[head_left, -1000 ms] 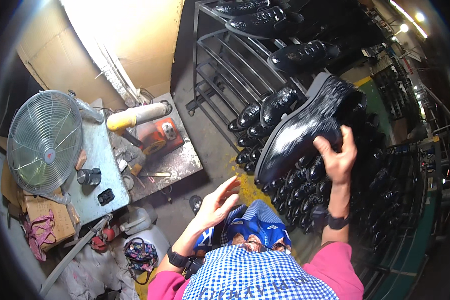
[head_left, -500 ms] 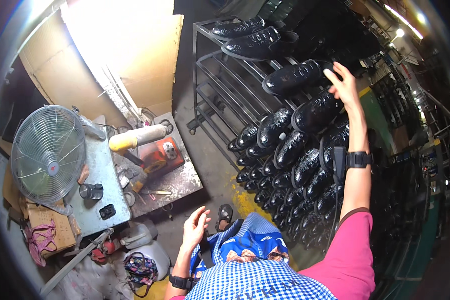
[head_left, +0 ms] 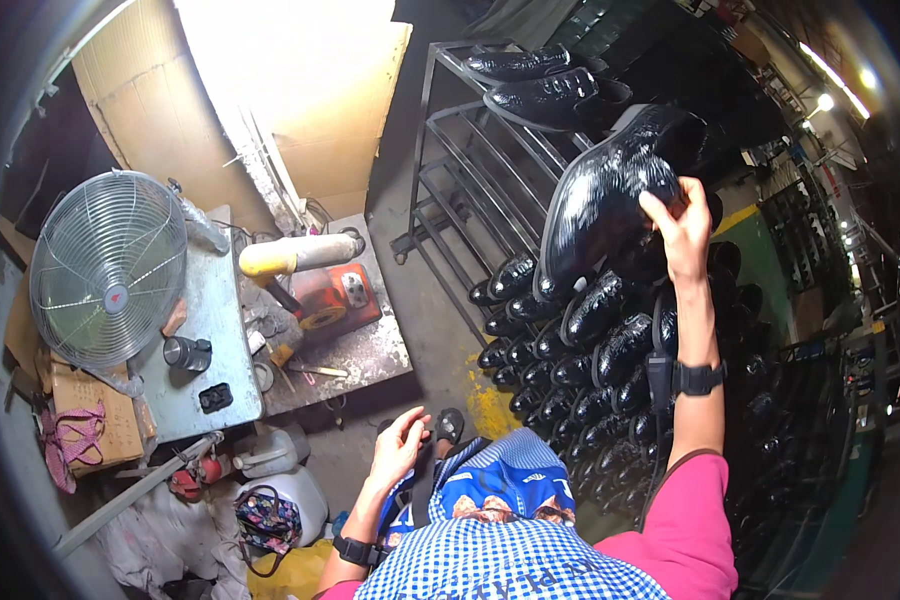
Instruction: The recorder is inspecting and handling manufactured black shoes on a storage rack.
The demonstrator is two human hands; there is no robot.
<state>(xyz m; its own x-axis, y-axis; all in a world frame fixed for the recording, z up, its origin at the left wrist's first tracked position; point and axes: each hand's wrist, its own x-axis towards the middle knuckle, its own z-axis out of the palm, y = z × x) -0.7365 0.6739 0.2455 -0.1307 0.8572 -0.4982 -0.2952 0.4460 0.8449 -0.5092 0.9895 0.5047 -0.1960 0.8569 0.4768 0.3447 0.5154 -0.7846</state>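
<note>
Bare half a second ago as it reached over the rack (head_left: 475, 150), the right grip (head_left: 688, 235) now has a black shoe (head_left: 605, 195) raised above the bars. Thumb and bent fingers are closed on the side of the shoe, near its opening; the ends of some fingers are hidden. The shoe lies up and to the left of this grip, tilted, its toe pointing down-left and its heel up-right, so that its long axis runs slantwise across the rack. Its sole edge faces left.

Below the right grip, rows of glossy shoes (head_left: 595, 310) crowd the rack; up and left of it, two more (head_left: 540, 100) rest with toes to the left.

Well down and left, the left grip (head_left: 398, 450) is half open, fingers loosely curled with nothing seen in them, just beside the apron (head_left: 490, 535).

Farther left of both grips, a blue worktop (head_left: 228, 345) carries a fan (head_left: 110, 270), a dark jar (head_left: 187, 353) and a small black tray (head_left: 215, 398); what the jar and tray hold is too dark to tell. Left of and below the left grip stand a white jug (head_left: 305, 500) and a floral bag (head_left: 267, 518), contents hidden.
</note>
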